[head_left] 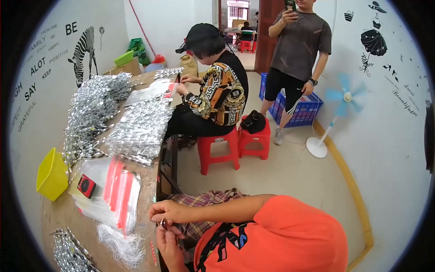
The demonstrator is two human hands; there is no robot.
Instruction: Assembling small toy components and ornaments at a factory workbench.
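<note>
My right hand (165, 211) is at the table's edge, fingers curled together; what they pinch is too small to make out. Just below it, my left hand (169, 239) is closed with a small, shiny, dark brown piece (164, 223) at its fingertips. A thin pale line runs beside this hand toward a tangle of white thread (121, 247) on the table. Beyond the thread lies a fanned stack of clear plastic bags (97, 206) with red-pink strips. A small red-and-black device (86, 186) rests on the bags.
Silvery twisted strands (97, 104) cover much of the wooden table (147, 181); another bunch (72, 251) lies nearest. A yellow bin (52, 174) is at the left. Beyond, a co-worker (217, 90) sits on a red stool (218, 149). Someone stands by blue crates (299, 111), near a fan (346, 97).
</note>
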